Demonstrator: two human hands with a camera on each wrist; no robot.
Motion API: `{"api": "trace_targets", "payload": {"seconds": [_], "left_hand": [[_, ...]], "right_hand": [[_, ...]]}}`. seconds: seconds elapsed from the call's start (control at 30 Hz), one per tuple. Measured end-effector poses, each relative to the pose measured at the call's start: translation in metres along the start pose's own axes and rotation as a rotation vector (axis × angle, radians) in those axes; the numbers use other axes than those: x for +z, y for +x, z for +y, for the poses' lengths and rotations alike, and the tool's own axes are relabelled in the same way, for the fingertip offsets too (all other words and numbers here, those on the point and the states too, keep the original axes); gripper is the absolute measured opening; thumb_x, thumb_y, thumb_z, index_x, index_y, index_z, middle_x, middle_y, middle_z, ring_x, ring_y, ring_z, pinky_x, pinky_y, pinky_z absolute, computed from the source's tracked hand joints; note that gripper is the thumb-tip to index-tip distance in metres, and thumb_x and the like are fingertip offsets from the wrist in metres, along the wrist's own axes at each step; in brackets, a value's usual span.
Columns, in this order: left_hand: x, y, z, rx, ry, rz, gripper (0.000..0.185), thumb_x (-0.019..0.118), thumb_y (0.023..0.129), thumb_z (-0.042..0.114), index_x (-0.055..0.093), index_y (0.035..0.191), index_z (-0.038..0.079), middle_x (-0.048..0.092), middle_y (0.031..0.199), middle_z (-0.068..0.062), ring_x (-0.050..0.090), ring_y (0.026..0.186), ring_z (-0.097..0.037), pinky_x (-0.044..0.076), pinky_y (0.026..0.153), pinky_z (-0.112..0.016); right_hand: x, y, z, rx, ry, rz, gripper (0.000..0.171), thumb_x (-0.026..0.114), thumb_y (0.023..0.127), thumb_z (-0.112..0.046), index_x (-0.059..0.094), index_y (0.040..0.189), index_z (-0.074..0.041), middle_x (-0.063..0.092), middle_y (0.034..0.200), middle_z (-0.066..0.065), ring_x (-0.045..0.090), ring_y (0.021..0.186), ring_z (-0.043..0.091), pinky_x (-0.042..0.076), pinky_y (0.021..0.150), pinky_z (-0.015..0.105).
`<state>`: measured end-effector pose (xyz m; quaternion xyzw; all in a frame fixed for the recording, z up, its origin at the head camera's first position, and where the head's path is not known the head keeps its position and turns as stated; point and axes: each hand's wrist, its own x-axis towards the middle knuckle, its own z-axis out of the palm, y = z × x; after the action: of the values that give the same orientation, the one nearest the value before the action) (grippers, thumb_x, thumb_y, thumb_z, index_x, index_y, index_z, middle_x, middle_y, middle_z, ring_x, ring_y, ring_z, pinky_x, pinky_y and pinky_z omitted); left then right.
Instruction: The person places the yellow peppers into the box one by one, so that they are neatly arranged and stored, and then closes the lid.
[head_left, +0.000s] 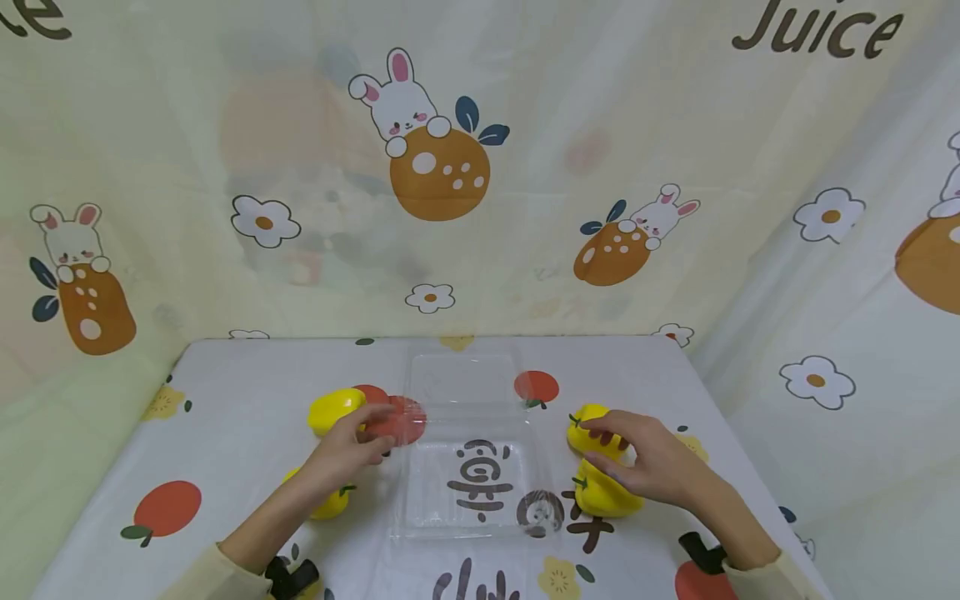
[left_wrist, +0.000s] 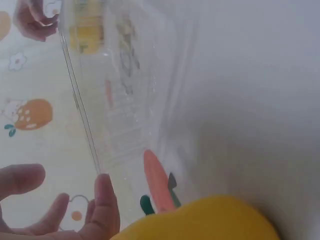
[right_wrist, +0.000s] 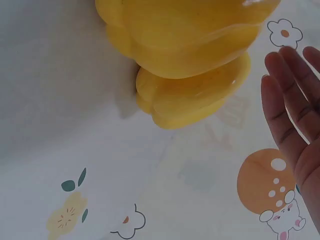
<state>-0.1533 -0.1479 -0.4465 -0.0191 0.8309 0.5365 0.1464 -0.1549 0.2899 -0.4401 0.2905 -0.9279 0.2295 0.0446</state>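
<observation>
My left hand [head_left: 356, 446] hovers with relaxed fingers [left_wrist: 102, 210] holding nothing, at the left edge of a clear plastic container [head_left: 420, 492] [left_wrist: 115, 100]. One yellow pepper [head_left: 333, 408] lies just beyond it, and another [head_left: 330, 502] [left_wrist: 210, 222] lies under the wrist. A red patch [head_left: 401, 421] shows at the fingertips; the left wrist view shows a flat red print [left_wrist: 157, 182] there. My right hand [head_left: 645, 458] [right_wrist: 295, 110] is spread over two yellow peppers, the far one [head_left: 588, 433] [right_wrist: 185, 35] and the near one [head_left: 600, 493] [right_wrist: 195, 95], with its fingers straight and gripping nothing.
The container's lid [head_left: 461, 379] lies open toward the back of the table. A white cloth [head_left: 247, 417] printed with fruit and letters covers the table. Printed curtains [head_left: 450, 167] close in the back and both sides. The table's right edge runs just past my right arm.
</observation>
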Motion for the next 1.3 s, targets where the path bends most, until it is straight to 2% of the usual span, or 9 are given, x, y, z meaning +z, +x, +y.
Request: {"api": "trace_targets", "payload": {"seconds": [0.1, 0.33, 0.4, 0.6, 0.9, 1.13, 1.3], "left_hand": [[0.003, -0.002, -0.003, -0.025, -0.056, -0.002, 0.048, 0.066, 0.103, 0.014, 0.055, 0.15, 0.011, 0.06, 0.143, -0.02, 0.068, 0.11, -0.029, 0.063, 0.09, -0.036], [0.011, -0.004, -0.005, -0.047, -0.135, -0.018, 0.053, 0.063, 0.103, 0.01, 0.049, 0.154, 0.009, 0.052, 0.154, -0.023, 0.065, 0.114, -0.032, 0.064, 0.09, -0.038], [0.014, -0.004, -0.006, -0.055, -0.152, -0.019, 0.055, 0.062, 0.102, 0.008, 0.048, 0.155, 0.01, 0.052, 0.152, -0.024, 0.065, 0.115, -0.033, 0.065, 0.089, -0.039], [0.019, -0.003, -0.013, -0.076, -0.179, -0.019, 0.06, 0.059, 0.101, 0.004, 0.045, 0.158, 0.015, 0.054, 0.147, -0.023, 0.062, 0.117, -0.033, 0.064, 0.091, -0.039], [0.024, 0.0, -0.021, -0.102, -0.242, -0.005, 0.056, 0.057, 0.1, 0.003, 0.053, 0.153, 0.019, 0.054, 0.14, -0.022, 0.062, 0.105, -0.029, 0.064, 0.086, -0.035], [0.024, 0.004, -0.024, -0.113, -0.282, 0.003, 0.052, 0.055, 0.1, 0.002, 0.056, 0.151, 0.014, 0.053, 0.13, -0.02, 0.06, 0.093, -0.024, 0.062, 0.083, -0.032], [0.025, 0.007, -0.024, -0.122, -0.282, 0.001, 0.051, 0.055, 0.1, 0.001, 0.055, 0.15, 0.01, 0.053, 0.127, -0.019, 0.06, 0.092, -0.024, 0.062, 0.082, -0.031]], "right_hand": [[0.0, -0.001, 0.001, -0.015, 0.03, -0.003, 0.031, 0.083, 0.091, -0.017, 0.076, 0.12, -0.01, 0.073, 0.099, -0.01, 0.065, 0.086, 0.007, 0.06, 0.073, 0.026], [-0.001, -0.002, 0.0, -0.001, 0.033, -0.005, 0.029, 0.083, 0.09, -0.016, 0.077, 0.118, -0.01, 0.071, 0.094, -0.014, 0.067, 0.085, 0.007, 0.061, 0.074, 0.028], [-0.001, -0.003, 0.001, -0.003, 0.029, -0.003, 0.03, 0.083, 0.09, -0.017, 0.077, 0.119, -0.01, 0.072, 0.095, -0.014, 0.067, 0.085, 0.007, 0.061, 0.073, 0.027], [-0.002, -0.006, 0.004, 0.056, 0.029, -0.045, 0.033, 0.082, 0.092, -0.022, 0.076, 0.123, -0.011, 0.072, 0.097, -0.014, 0.067, 0.087, 0.007, 0.061, 0.076, 0.026], [-0.004, -0.016, 0.01, 0.097, 0.034, -0.116, 0.044, 0.081, 0.093, -0.037, 0.071, 0.131, -0.017, 0.073, 0.12, -0.005, 0.065, 0.101, 0.015, 0.06, 0.081, 0.026], [-0.003, -0.02, 0.013, 0.13, 0.068, -0.167, 0.055, 0.083, 0.09, -0.044, 0.068, 0.135, -0.016, 0.071, 0.126, -0.004, 0.065, 0.104, 0.015, 0.06, 0.083, 0.026], [0.001, -0.023, 0.016, 0.139, 0.094, -0.188, 0.063, 0.083, 0.088, -0.051, 0.066, 0.138, -0.016, 0.07, 0.13, -0.003, 0.065, 0.106, 0.013, 0.06, 0.084, 0.027]]}}
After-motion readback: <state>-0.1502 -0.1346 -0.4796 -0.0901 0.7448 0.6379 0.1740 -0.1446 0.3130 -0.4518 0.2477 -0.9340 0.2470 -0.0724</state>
